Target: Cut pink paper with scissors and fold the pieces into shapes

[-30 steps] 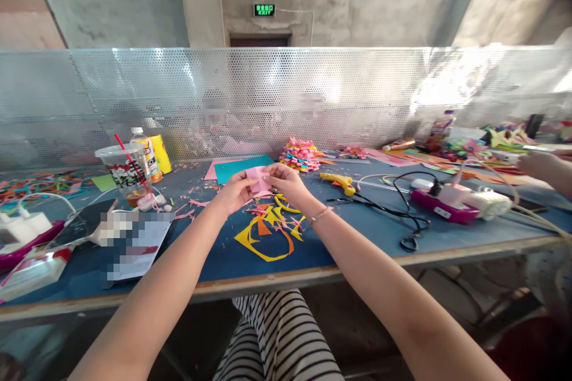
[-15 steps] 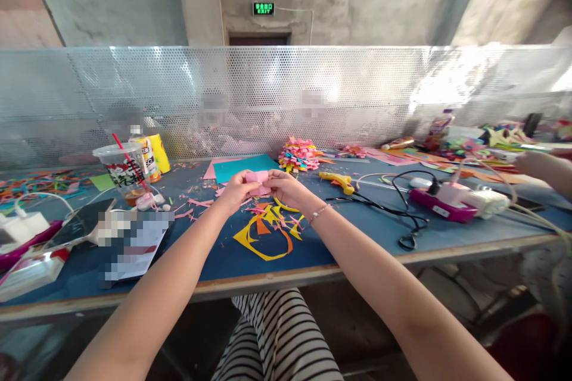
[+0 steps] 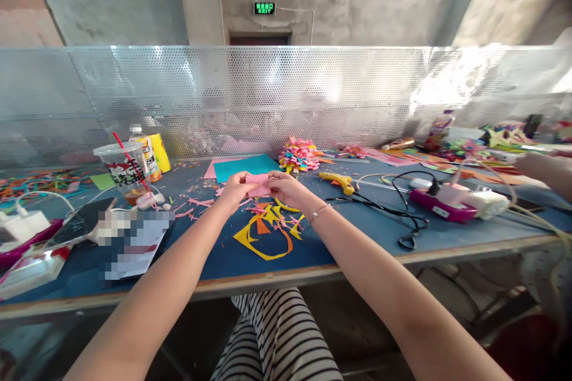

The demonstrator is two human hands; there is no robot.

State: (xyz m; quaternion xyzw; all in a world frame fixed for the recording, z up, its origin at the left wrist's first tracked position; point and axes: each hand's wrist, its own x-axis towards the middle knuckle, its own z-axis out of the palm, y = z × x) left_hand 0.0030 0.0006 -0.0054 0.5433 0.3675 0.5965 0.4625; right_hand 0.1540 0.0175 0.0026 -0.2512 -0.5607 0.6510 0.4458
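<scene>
Between my two hands is a piece of pink paper, held above the blue tabletop. My left hand pinches its left end, and my right hand has its fingers closed on the right end. Whether the paper is folded or rolled underneath is hidden by my fingers. Just below the hands lie yellow and orange paper offcuts with small pink scraps among them. Behind the hands, a teal paper sheet overlaps a pink one. A cluster of pink, yellow and blue paper pieces stands right of that sheet.
A yellow glue gun lies to the right, near black cables and a purple power strip. On the left are a plastic cup with a red straw, a bottle and phones. Perforated metal panels rise behind the table. Another person's arm reaches in at right.
The pink paper between my hands looks flatter and lower than before, when it stood up as a rounded fold. Both hands keep nearly the same place.
</scene>
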